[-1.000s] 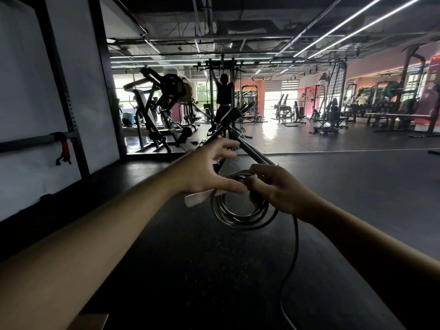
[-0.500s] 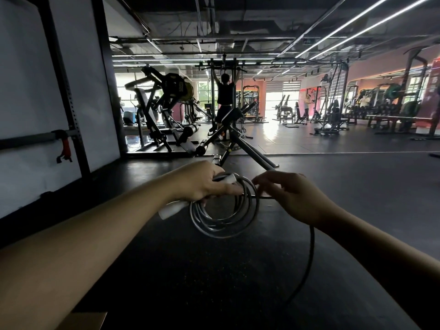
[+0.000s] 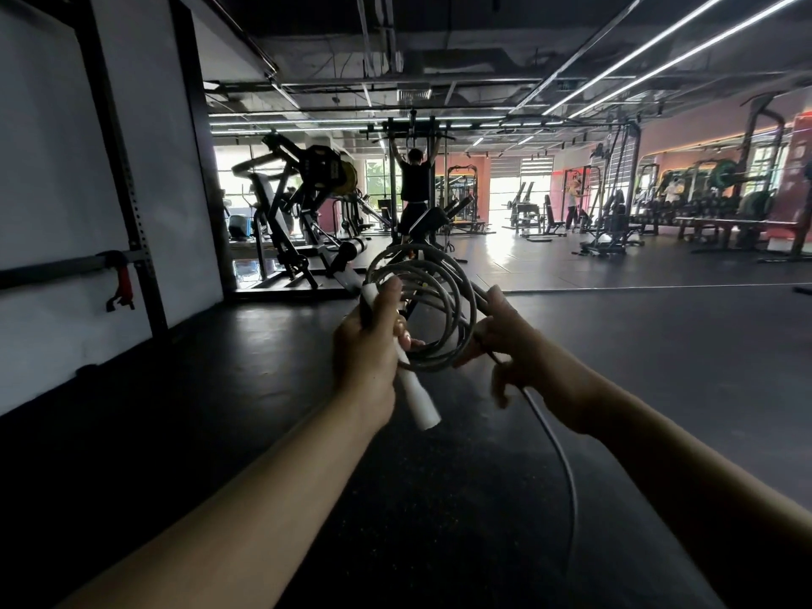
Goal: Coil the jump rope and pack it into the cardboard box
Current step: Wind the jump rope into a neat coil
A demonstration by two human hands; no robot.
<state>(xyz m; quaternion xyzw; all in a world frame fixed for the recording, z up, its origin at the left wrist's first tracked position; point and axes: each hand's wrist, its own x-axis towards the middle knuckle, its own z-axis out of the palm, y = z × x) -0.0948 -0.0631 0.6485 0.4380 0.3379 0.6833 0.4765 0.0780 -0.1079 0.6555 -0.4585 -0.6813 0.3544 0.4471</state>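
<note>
The jump rope (image 3: 444, 301) is a grey cord wound into several loops, held upright in front of me. My left hand (image 3: 367, 345) is closed around the rope's white handle (image 3: 415, 397) and the left side of the coil. My right hand (image 3: 512, 340) pinches the cord at the coil's right side. A loose length of cord (image 3: 560, 459) trails from my right hand down toward the floor. The cardboard box is out of view.
Dark rubber floor (image 3: 219, 410) spreads below me. A white wall panel with a black rack upright (image 3: 118, 169) stands at left. Weight machines (image 3: 303, 213) sit ahead, with a person (image 3: 415, 186) hanging from a pull-up bar behind the coil.
The coil has been raised and turned upright, with another loop added. My left hand has closed fully on the handle, which now points down toward me. My right hand shifted along the cord.
</note>
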